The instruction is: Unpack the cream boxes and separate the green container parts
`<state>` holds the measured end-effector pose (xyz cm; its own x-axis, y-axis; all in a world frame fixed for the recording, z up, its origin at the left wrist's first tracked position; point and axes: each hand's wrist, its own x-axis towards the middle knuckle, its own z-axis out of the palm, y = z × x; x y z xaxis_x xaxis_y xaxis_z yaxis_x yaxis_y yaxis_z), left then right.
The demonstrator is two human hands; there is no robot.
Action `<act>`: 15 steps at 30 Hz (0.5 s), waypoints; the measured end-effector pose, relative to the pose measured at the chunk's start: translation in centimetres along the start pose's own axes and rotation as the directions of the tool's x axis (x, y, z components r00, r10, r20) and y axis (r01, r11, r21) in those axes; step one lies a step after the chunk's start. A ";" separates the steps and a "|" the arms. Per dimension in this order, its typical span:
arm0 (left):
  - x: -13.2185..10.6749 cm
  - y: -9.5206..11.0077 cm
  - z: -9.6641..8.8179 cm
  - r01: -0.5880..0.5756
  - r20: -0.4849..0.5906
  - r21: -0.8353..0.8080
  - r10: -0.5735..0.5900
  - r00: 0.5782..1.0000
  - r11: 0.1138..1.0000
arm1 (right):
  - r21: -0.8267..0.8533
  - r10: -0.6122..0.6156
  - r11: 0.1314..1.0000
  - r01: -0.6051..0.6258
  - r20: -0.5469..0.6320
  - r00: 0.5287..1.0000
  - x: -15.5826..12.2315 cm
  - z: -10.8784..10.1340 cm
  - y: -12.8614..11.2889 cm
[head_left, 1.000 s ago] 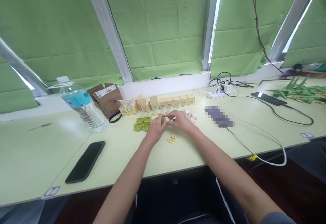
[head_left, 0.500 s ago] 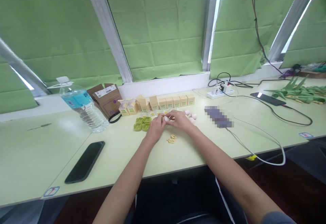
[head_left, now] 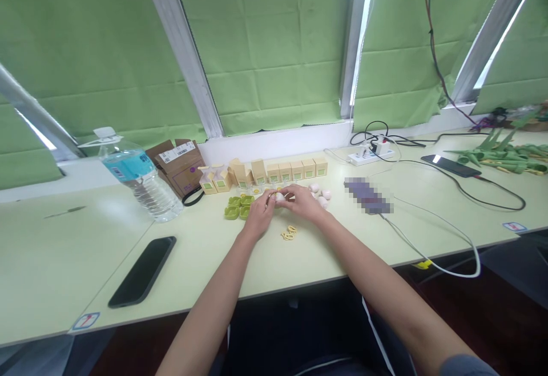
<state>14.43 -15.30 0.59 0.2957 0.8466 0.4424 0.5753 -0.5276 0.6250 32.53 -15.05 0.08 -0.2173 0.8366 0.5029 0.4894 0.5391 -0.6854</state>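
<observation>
Between the fingertips of my left hand (head_left: 259,216) and my right hand (head_left: 303,202) is a small whitish rounded piece (head_left: 279,197), partly covered by the fingers. Both hands are closed around it just above the table. Several green, square-cornered cups (head_left: 232,212) sit beside my left hand. Past my right hand lie several pale pink rounded pieces (head_left: 325,194). Nearer to me, a few small yellow loop-like pieces (head_left: 289,233) lie on the table. Small clear items with yellow spots (head_left: 257,190) show behind my hands, too small to name.
A row of small cream boxes (head_left: 297,170) stands behind. Leftward are a cardboard box (head_left: 182,173), a tilted-looking water bottle (head_left: 143,179) and a black phone (head_left: 143,272). To the right lie a power strip (head_left: 370,157), cables, another phone (head_left: 450,165) and green leaf-like pieces (head_left: 500,156).
My hands have shifted very slightly, and the whitish piece between the fingertips sits a little differently. The things on the table stay where they were.
</observation>
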 end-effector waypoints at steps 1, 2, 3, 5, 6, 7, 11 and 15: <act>0.0 0.0 0.0 0.001 0.006 -0.006 -0.001 1.000 1.000 | 0.004 0.002 1.000 -0.002 -0.001 1.000 0.0 0.0 0.0; 0.0 0.0 -0.1 0.002 0.014 -0.011 -0.002 1.000 1.000 | 0.005 0.005 1.000 -0.005 -0.003 1.000 0.0 0.0 0.0; 0.0 -0.1 -0.1 0.004 0.024 -0.016 -0.004 1.000 1.000 | 0.005 0.010 1.000 -0.010 -0.006 1.000 0.0 0.0 0.0; -0.1 -0.1 -0.2 0.001 0.039 -0.028 0.001 0.999 1.000 | 0.006 0.021 1.000 -0.021 -0.018 1.000 -0.1 -0.1 -0.1; -0.1 -0.1 -0.2 -0.006 0.043 -0.036 0.008 0.999 0.999 | 0.008 0.025 1.000 -0.025 -0.022 0.999 -0.1 -0.1 -0.1; -0.1 -0.1 -0.2 -0.016 0.044 -0.044 0.018 0.999 0.999 | 0.008 0.027 1.000 -0.026 -0.020 0.999 -0.1 -0.1 -0.2; 0.0 -0.1 -0.1 -0.047 0.035 -0.081 0.050 0.998 0.996 | -0.001 0.028 1.000 -0.028 -0.004 1.000 -0.1 -0.3 -0.2; 0.1 -0.2 0.0 -0.031 0.012 -0.120 0.032 0.999 0.992 | -0.023 0.036 0.999 -0.035 0.008 0.999 -0.1 -0.4 -0.5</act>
<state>14.39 -15.16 0.49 0.3238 0.8299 0.4544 0.4701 -0.5579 0.6839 32.66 -15.44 0.54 -0.2064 0.8560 0.4741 0.5165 0.5068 -0.6902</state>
